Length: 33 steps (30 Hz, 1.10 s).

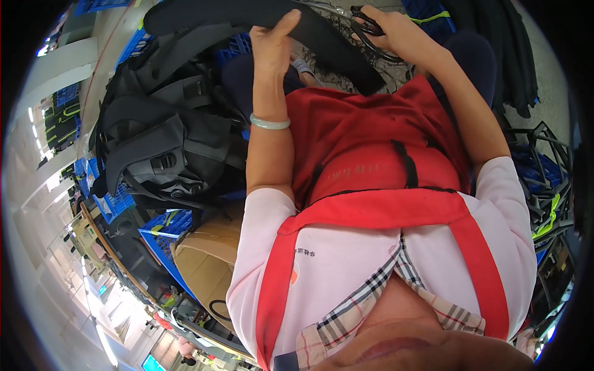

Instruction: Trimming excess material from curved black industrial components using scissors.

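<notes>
Scissors [370, 28] are gripped in the right hand [396, 34], far at right, while the long black padded strap [309, 31] is clasped by the left hand [272, 43], thumb on top. Trimming seems underway; how much remains cannot be told. No surface is seen; grey backpacks [167, 142], blue crates [161, 235] and a cardboard box [207, 260] are piled left.

A long black padded strap piece [322, 37] lay slanted above the red apron [371, 154], and black scissors [370, 28] sat at its upper right edge.
</notes>
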Tool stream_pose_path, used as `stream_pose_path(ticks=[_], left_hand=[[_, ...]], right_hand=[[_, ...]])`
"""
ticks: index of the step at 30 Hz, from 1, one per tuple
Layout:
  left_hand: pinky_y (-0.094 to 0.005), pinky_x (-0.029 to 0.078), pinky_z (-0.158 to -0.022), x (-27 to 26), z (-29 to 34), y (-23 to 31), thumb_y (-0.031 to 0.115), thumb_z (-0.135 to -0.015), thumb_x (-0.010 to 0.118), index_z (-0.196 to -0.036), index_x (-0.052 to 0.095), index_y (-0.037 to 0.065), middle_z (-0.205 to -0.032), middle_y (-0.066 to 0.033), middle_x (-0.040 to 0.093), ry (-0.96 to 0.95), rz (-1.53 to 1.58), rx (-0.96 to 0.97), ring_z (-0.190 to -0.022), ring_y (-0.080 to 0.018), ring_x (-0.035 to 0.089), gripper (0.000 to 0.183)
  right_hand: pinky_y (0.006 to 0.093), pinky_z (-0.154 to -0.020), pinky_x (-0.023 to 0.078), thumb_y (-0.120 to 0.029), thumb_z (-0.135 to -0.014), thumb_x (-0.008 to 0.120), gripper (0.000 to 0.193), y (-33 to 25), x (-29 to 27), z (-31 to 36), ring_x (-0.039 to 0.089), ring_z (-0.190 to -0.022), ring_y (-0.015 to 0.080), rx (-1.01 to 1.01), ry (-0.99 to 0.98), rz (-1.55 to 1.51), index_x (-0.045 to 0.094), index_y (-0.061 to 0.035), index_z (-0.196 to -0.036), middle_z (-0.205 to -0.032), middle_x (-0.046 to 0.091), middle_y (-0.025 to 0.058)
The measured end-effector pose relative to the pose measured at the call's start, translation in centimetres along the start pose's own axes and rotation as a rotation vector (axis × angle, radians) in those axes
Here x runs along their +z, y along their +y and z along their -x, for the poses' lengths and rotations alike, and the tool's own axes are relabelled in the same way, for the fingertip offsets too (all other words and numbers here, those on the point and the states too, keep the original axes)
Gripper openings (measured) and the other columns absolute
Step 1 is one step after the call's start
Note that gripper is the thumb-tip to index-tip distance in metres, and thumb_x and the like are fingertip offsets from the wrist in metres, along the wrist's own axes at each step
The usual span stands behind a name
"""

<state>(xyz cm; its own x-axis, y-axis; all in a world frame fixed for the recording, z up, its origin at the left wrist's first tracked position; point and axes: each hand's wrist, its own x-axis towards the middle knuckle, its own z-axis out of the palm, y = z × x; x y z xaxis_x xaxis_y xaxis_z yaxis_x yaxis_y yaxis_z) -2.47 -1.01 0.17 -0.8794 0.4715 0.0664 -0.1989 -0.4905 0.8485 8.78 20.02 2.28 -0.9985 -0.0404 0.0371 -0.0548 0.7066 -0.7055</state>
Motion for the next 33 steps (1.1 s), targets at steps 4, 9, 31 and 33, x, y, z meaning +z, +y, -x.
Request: stream_pose_path(ticks=[4, 9, 31, 33], left_hand=[[-0.0298, 0.048, -0.084, -1.0, 0.1, 1.1, -0.002, -0.078, 0.066, -0.095, 0.065, 0.006, -0.093, -0.0037, 0.065, 0.023, 0.010, 0.101, -0.086, -0.0167, 0.063, 0.019], [-0.0291, 0.050, -0.081, 1.1, 1.3, 0.2, -0.006, -0.076, 0.069, -0.092, 0.066, 0.006, -0.090, -0.0045, 0.066, 0.012, 0.191, -0.043, -0.084, -0.0158, 0.063, 0.021], [-0.0323, 0.051, -0.080, 1.3, 2.5, 0.2, -0.005, -0.077, 0.067, -0.092, 0.067, 0.008, -0.091, -0.0036, 0.066, -0.028, 0.161, -0.131, -0.086, -0.0166, 0.063, 0.019], [-0.0323, 0.052, -0.080, 1.3, 2.7, 0.3, -0.005, -0.077, 0.067, -0.091, 0.067, 0.008, -0.091, -0.0034, 0.066, -0.009, 0.175, -0.151, -0.086, -0.0167, 0.063, 0.019]], right_hand=[[0.0397, -0.057, 0.043, -0.027, -0.085, 0.063, 0.035, -0.7, 0.4, 0.1, 0.058, -0.063, 0.0348, 0.007, -0.056, -0.001, 0.049, -0.0037, -0.106, -0.073, 0.059, 0.0204], [0.0424, -0.060, 0.044, -0.049, -0.081, 0.064, 0.057, 0.0, 3.9, 1.6, 0.058, -0.068, 0.0391, 0.023, -0.001, -0.139, 0.047, -0.0001, -0.103, -0.072, 0.058, 0.0220], [0.0374, -0.054, 0.041, -0.048, -0.084, 0.061, 0.055, -0.9, 3.7, 1.9, 0.050, -0.055, 0.0294, 0.004, -0.094, -0.207, 0.046, 0.0018, -0.102, -0.062, 0.052, 0.0173], [0.0344, -0.055, 0.041, -0.040, -0.086, 0.063, 0.050, -1.0, 3.5, 1.8, 0.048, -0.057, 0.0238, 0.074, -0.165, -0.210, 0.046, 0.0025, -0.106, -0.065, 0.053, 0.0165]])
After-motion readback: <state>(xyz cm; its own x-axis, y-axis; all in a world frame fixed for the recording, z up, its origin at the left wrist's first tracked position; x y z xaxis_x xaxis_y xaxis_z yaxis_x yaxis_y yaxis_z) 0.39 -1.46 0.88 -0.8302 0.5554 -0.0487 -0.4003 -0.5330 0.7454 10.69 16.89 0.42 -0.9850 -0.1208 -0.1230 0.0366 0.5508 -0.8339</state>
